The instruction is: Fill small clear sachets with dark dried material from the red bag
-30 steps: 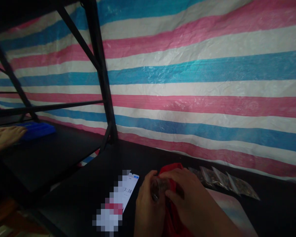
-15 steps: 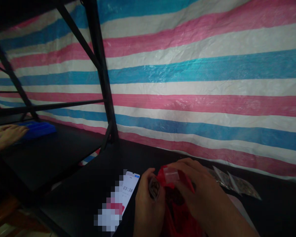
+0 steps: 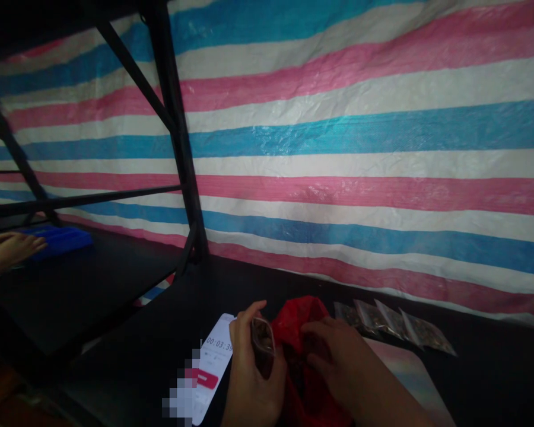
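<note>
Your left hand (image 3: 253, 379) pinches a small clear packet (image 3: 263, 347) upright, its long axis vertical, just left of the red bag (image 3: 300, 320), while your right hand (image 3: 338, 362), nearer the bag, has its fingers curled into the mouth; what they grip is hidden.

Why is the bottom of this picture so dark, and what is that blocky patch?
Head view: light falls on the striped tarp, with sheen on its blue band; the table and rack sit in shadow. Phone partly pixelated. Both hands, left and right, are dim and soft.
</note>
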A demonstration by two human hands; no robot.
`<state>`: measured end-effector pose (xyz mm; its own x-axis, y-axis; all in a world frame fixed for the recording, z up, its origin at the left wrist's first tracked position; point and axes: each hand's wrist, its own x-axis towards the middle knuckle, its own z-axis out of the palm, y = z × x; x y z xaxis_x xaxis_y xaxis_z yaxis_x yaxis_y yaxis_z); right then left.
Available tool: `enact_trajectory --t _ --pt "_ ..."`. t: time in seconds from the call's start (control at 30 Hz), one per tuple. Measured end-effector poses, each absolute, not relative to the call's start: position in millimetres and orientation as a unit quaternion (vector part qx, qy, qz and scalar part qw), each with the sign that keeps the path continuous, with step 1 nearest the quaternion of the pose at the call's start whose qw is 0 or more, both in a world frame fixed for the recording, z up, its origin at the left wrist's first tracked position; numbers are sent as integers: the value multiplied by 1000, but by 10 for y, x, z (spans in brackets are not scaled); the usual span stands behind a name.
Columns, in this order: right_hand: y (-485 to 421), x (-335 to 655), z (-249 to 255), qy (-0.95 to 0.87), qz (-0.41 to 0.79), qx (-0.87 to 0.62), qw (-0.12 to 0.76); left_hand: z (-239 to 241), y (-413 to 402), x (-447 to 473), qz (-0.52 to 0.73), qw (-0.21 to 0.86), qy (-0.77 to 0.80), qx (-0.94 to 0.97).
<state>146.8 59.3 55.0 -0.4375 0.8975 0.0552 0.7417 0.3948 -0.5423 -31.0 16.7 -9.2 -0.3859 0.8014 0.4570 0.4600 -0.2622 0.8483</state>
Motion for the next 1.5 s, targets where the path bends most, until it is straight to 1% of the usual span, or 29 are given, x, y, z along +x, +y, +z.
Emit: enact_trajectory --t 0.1,0.13,0.2,0.23,0.3,0.37,0.43,0.57,0.73,0.83,0.9,1.1,1.27,1.37,1.43,1.5 --pt "565 1485 612 -808 251 -484 223 68 62 -92 631 103 574 513" --pt "558 1505 633 -803 263 -477 241 127 37 8 659 112 556 494" --pt "550 1566 666 -796 269 -474 265 213 18 183 689 208 528 451" --pt "548 1603 675 -794 260 -483 262 231 27 239 681 260 527 437" --pt "550 1674 680 -795 229 -511 235 210 81 264 628 336 550 436" --pt "558 1711 666 -792 208 -538 198 133 156 196 552 365 592 459" --pt "571 1693 639 -791 201 -553 166 40 218 94 502 354 630 475" --pt "606 1509 543 -797 161 -565 143 -65 239 -62 440 260 672 536" --pt "620 1355 427 -796 139 -572 138 -45 173 -180 271 151 698 645" --pt "613 1394 421 -803 129 -564 146 -21 174 -214 237 111 703 662" --pt "614 1429 437 -806 115 -563 141 -3 191 -210 232 110 701 666" --pt "638 1458 477 -804 97 -569 142 46 196 -189 235 156 719 635" --pt "653 1476 457 -800 126 -558 178 -67 204 -247 296 131 704 632" --pt "633 1500 506 -805 172 -518 232 -116 214 -243 369 182 683 603" --pt "586 1516 604 -793 232 -490 279 -106 209 -217 442 213 648 583" --pt "510 1529 739 -767 308 -467 315 -82 212 -176 508 207 606 576"
